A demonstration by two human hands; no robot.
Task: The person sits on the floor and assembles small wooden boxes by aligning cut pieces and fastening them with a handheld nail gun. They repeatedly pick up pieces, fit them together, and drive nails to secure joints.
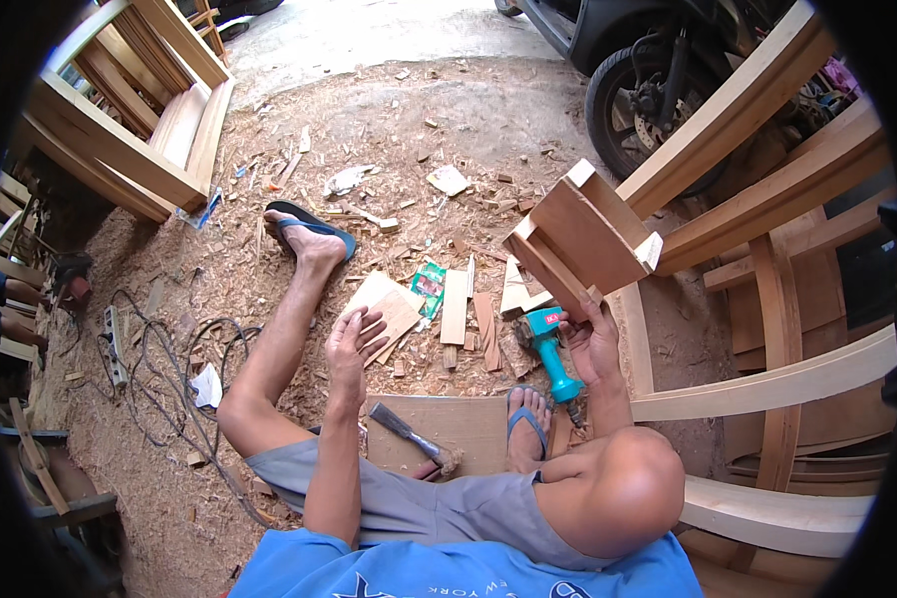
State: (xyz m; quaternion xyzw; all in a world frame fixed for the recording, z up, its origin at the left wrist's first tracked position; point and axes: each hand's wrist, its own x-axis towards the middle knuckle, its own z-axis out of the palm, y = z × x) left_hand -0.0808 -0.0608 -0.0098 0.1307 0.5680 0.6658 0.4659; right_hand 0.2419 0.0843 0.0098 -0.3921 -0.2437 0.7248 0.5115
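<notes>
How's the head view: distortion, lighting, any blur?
Head view: heavy fisheye, black vignette at the corners, curved wooden frame rails bending near the rim; soft even daylight, brighter on the concrete up top; right hand, wooden box and left hand sharp.

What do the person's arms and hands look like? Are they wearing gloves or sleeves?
No gloves: the left hand and right hand are bare, with no rings or watch showing. Both forearms are uncovered too. The only sleeve showing belongs to a short-sleeved blue shirt near the shoulders.
</notes>
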